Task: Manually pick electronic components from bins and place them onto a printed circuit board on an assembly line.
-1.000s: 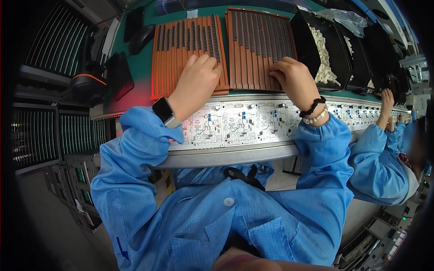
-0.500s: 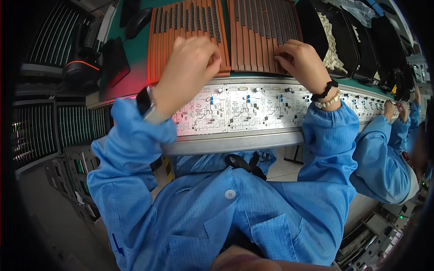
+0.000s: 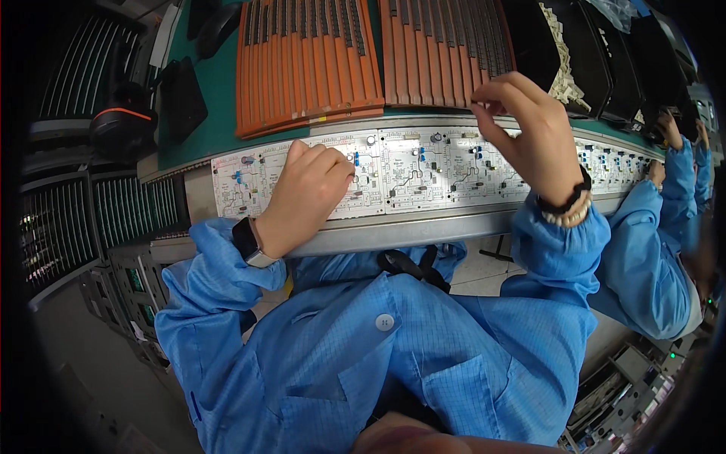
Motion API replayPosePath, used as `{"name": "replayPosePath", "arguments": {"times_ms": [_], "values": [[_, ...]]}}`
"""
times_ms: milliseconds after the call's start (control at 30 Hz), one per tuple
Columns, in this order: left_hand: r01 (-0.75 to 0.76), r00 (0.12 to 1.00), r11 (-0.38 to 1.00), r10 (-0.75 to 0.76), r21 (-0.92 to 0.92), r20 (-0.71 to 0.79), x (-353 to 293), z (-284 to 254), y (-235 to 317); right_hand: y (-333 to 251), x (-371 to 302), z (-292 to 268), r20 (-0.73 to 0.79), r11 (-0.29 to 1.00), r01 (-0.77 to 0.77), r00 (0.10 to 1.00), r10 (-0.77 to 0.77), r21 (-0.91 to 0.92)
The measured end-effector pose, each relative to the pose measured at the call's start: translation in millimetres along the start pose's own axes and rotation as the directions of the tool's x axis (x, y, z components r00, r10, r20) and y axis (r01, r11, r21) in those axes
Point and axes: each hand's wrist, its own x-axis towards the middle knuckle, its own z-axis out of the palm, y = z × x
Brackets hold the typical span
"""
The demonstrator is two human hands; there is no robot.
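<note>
A row of white printed circuit boards [image 3: 414,195] with blue, black and silver components lies along the metal rail [image 3: 408,229] in front of me. My left hand [image 3: 308,185] is over the left boards, its fingers curled down; whatever they hold is hidden. Beyond the boards stand an orange slotted rack [image 3: 302,91] and a browner slotted rack [image 3: 423,72], with dark small parts lined up in their channels. Near the second rack's right front corner, my right hand [image 3: 529,136] has thumb and forefinger brought together in a pinch. Anything between those fingertips is too small to make out.
Black bins [image 3: 594,60] at the far right hold pale small parts [image 3: 563,72]. A dark device with an orange stripe [image 3: 125,117] stands left, near slotted dark racks [image 3: 57,219]. Co-workers in blue sleeves [image 3: 643,250] work along the same line at right.
My left hand has come back from the orange rack down onto the boards. My right hand has shifted right and slightly nearer, its fingertips now by the rack's corner. The red glow at left is gone.
</note>
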Motion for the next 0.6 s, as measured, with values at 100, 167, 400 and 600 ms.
{"name": "replayPosePath", "arguments": {"times_ms": [100, 167, 400, 600], "values": [[0.031, 0.998, 0.998, -0.034, -0.06, -0.043, 6.4, 3.1, 4.7, -25.0, -8.0, -8.3, 0.001, 1.0, 0.008, 1.0, -0.008, 0.01], [0.061, 0.994, 0.99, -0.072, -0.127, -0.086, 12.9, 9.6, 5.9, -34.2, -14.8, -5.5, 0.001, 0.999, 0.026, 1.0, -0.026, 0.037], [0.06, 0.998, 0.982, -0.066, -0.178, -0.024, 18.5, 21.3, 3.1, -47.1, -30.5, 8.1, -0.003, 0.991, 0.023, 1.0, -0.023, 0.135], [0.027, 1.0, 0.99, -0.025, -0.136, 0.016, 24.5, 16.9, 5.8, -51.0, -34.5, 12.8, 0.011, 0.986, -0.007, 1.0, 0.005, 0.166]]}}
